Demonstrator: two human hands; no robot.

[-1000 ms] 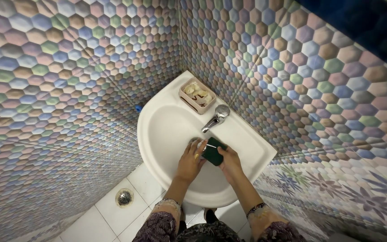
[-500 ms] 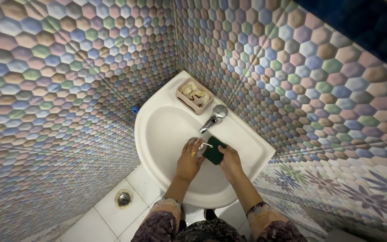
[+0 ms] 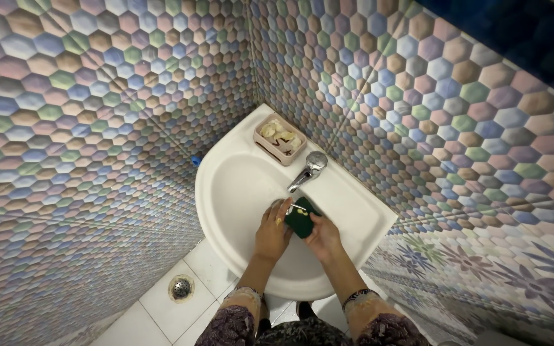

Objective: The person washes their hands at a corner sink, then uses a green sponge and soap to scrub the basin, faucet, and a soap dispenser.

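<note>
Walls: we see small six-sided tiles [image 3: 97, 96] in many soft colours, shiny and hard.
Sink: a white corner sink [image 3: 238, 186], smooth and round in front.
Tap: shiny metal tap [image 3: 308, 170], curved.
Soap dish: a pink plastic box [image 3: 279, 138] at the back corner.
Sponge: dark green sponge [image 3: 303, 218] over the bowl — we think it is soft, light, wet, best held by its edges.
Right hand [image 3: 324, 234]: wrapped around the sponge.
Left hand [image 3: 272, 230]: fingers touch the sponge — full hold unclear.

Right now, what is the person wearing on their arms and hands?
Both hands are bare, without gloves. The left hand shows a yellowish spot on one finger, perhaps a ring. The right hand has a dark beaded bracelet at the wrist. Patterned purplish sleeves start near the elbows.
</note>
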